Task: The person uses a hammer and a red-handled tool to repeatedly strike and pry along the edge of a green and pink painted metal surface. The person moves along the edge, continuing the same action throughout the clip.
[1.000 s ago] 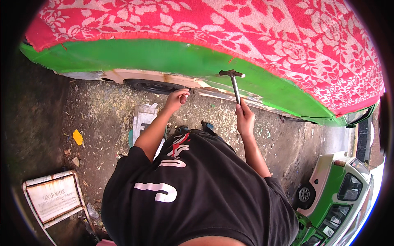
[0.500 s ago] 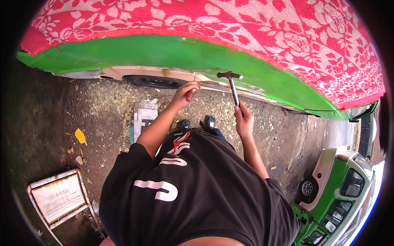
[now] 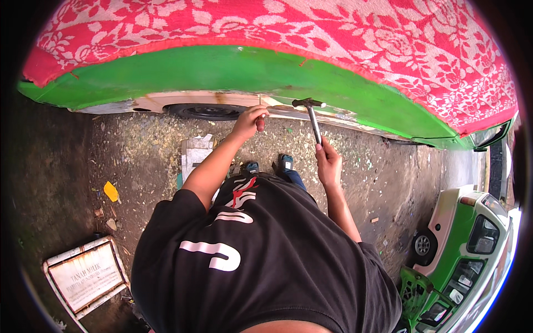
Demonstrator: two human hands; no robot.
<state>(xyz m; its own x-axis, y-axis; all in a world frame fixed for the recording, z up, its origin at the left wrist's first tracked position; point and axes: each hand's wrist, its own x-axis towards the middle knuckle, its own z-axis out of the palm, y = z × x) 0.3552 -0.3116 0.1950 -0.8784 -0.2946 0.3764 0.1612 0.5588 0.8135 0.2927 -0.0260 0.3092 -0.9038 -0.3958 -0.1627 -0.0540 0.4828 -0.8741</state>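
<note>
My left hand (image 3: 247,123) is closed around a screwdriver-like tool (image 3: 260,125); its red handle hangs below my fingers and a thin shaft points up toward the vehicle. The tip is too small to tell whether it touches. My right hand (image 3: 329,165) grips the lower handle of a hammer (image 3: 315,123), whose dark head is raised beside the side panel. In front of both hands runs the green vehicle body (image 3: 183,71), with a bare beige and scraped strip (image 3: 180,98) along its lower edge. A dark wheel (image 3: 208,112) sits left of the tool.
A red-and-white floral blanket (image 3: 311,28) covers the vehicle's upper part. Paint flakes litter the ground, where a pale sheet (image 3: 195,151) and a yellow scrap (image 3: 111,191) lie. A framed sign (image 3: 86,275) stands lower left; a green-and-white van (image 3: 461,258) is at lower right.
My left hand has turned slightly, and the red handle now hangs straighter with the shaft more visible. The hammer stays almost in place. The whole view has shifted a little.
</note>
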